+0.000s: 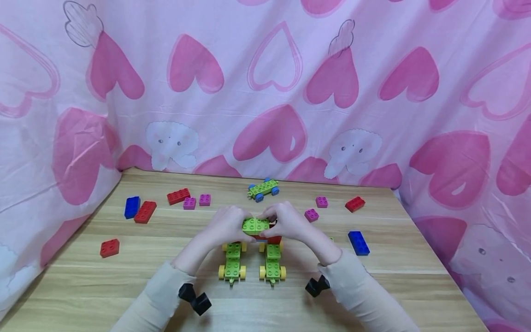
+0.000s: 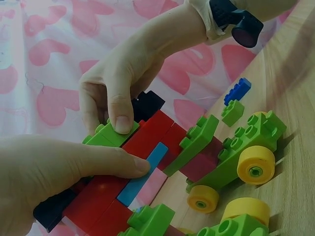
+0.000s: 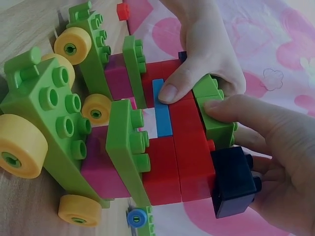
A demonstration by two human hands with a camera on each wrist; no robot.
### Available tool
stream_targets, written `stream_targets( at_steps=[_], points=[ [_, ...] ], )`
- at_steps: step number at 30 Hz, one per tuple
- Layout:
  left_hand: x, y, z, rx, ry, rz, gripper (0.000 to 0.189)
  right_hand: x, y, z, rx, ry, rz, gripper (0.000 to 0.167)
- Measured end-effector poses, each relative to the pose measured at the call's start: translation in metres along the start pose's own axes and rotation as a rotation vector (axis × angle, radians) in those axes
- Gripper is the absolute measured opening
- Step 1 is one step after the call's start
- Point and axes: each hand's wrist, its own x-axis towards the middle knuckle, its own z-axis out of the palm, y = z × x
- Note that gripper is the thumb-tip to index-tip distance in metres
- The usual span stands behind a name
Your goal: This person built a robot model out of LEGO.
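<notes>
A toy-brick structure stands on two green wheeled bases (image 1: 232, 269) with yellow wheels. In the right wrist view, magenta bricks (image 3: 101, 169) and green plates (image 3: 125, 142) rise to red bricks (image 3: 194, 152), with a light blue piece (image 3: 164, 120) set between. Black bricks (image 3: 234, 179) jut from the sides. Light green bricks (image 1: 255, 225) top it. My left hand (image 1: 228, 223) grips the structure from its left side, thumb against the light blue piece and red bricks. My right hand (image 1: 288, 221) pinches the light green bricks, its thumb on their near face; the far fingers are partly hidden.
A green car base (image 1: 263, 188) with blue wheels stands at the back. Loose red bricks (image 1: 145, 212), magenta bricks (image 1: 204, 199) and a blue brick (image 1: 132, 207) lie left. Another blue brick (image 1: 358, 243) lies right, near a small green brick (image 2: 233, 113). A heart-patterned curtain (image 1: 269, 133) borders the table.
</notes>
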Motion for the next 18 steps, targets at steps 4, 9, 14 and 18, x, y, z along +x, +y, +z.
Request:
stream_targets(
  at_steps=[4, 9, 14, 18],
  points=[
    [-0.0008, 0.0003, -0.0005, 0.002, 0.007, 0.007, 0.031, 0.0003, -0.0016, -0.001, 0.005, -0.005, 0.009, 0.032],
    [-0.0004, 0.0006, -0.0005, 0.009, 0.011, 0.005, 0.03, 0.0003, -0.002, -0.0012, 0.009, -0.012, 0.017, 0.031],
    [0.0001, 0.0009, 0.0005, 0.014, 0.015, -0.001, 0.031, -0.0004, -0.0005, -0.0007, 0.019, -0.022, 0.02, 0.031],
    [-0.0001, 0.0015, 0.0007, 0.01, 0.014, 0.0, 0.031, -0.0017, 0.0001, -0.0007, 0.038, -0.029, 0.022, 0.032]
  ],
)
